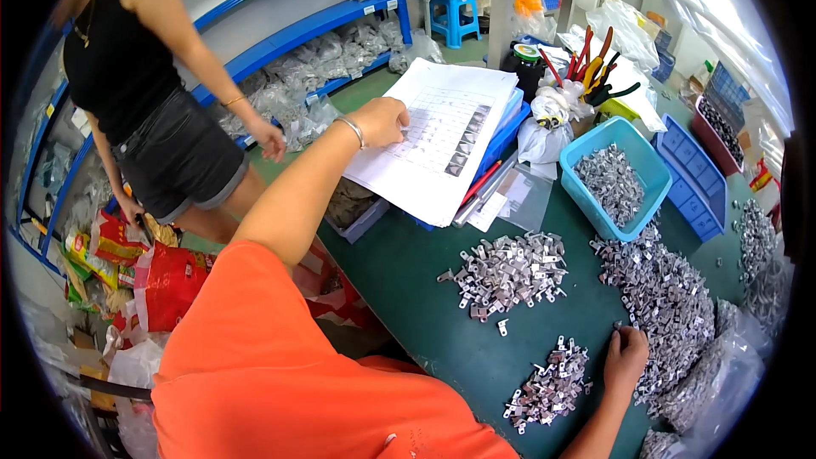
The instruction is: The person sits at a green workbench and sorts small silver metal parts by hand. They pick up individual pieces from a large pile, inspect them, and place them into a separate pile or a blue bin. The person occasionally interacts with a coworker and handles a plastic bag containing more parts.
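Note:
My left hand (pixel 384 123) reaches far forward, its fingers curled over a stack of printed sheets (pixel 416 166). Whatever its fingertips hold, if anything, is too small to make out. On the green table, my right hand (pixel 627 359) pinches a small grey metal piece beside the large heap of metal tabs (pixel 671 306). Two smaller piles lie to its left: a pile of flat tabs with holes (pixel 514 276) farther off, and a pile of similar tabs (pixel 551 384) closer to me. A light-blue bin (pixel 571 172) with more metal parts stands beyond the large heap.
A blue divided tray (pixel 701 191) lies right of the bin. Pliers (pixel 599 68) stand upright at the back. Clear bags of parts (pixel 710 391) crowd the right edge. Across the aisle, a person in black (pixel 127 59) stands beside blue shelves (pixel 297 30) and red sacks (pixel 174 285).

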The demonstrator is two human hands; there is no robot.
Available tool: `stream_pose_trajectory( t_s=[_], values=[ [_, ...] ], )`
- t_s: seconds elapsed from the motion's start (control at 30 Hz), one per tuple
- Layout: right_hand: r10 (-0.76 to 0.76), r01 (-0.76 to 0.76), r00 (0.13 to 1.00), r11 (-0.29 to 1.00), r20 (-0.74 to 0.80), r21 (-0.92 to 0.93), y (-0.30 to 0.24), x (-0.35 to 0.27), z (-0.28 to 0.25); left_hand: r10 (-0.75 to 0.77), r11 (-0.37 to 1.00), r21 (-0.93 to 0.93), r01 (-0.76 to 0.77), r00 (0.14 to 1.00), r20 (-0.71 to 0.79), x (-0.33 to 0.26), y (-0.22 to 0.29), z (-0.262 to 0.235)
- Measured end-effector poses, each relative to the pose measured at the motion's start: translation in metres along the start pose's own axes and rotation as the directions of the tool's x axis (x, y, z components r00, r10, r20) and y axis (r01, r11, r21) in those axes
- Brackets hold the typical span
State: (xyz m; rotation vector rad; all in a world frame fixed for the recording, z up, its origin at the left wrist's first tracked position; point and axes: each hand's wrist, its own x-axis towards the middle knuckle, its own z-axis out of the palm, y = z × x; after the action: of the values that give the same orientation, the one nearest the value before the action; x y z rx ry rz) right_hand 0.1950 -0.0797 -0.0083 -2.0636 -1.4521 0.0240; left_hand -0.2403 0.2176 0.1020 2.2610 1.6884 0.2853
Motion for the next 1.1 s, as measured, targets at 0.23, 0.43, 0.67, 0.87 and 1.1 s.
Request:
stream_pose_trajectory(
  t_s=[0.23,0.43,0.67,0.87,1.1],
  values=[
    [-0.042,0.042,0.999,0.999,-0.025,-0.008,0.008,0.000,0.004,0.032,0.996,0.083,-0.037,0.998,0.059,0.006,0.003,-0.006],
    [-0.049,0.049,0.999,0.999,-0.021,0.009,0.005,0.001,0.002,0.018,1.000,-0.025,-0.018,1.000,0.022,0.002,0.007,-0.002],
    [-0.063,0.063,0.998,0.998,-0.026,-0.006,0.006,0.001,0.002,0.009,0.991,-0.133,-0.008,1.000,0.009,-0.002,0.002,-0.003],
    [-0.014,0.014,1.000,1.000,-0.017,-0.023,0.002,0.001,0.000,-0.037,0.744,-0.663,0.079,0.996,0.077,-0.015,0.018,-0.006],
    [0.027,-0.028,0.999,1.000,-0.035,-0.013,0.002,0.000,0.000,0.215,0.486,-0.870,-0.077,0.976,0.034,-0.022,0.056,0.003]
  ],
)
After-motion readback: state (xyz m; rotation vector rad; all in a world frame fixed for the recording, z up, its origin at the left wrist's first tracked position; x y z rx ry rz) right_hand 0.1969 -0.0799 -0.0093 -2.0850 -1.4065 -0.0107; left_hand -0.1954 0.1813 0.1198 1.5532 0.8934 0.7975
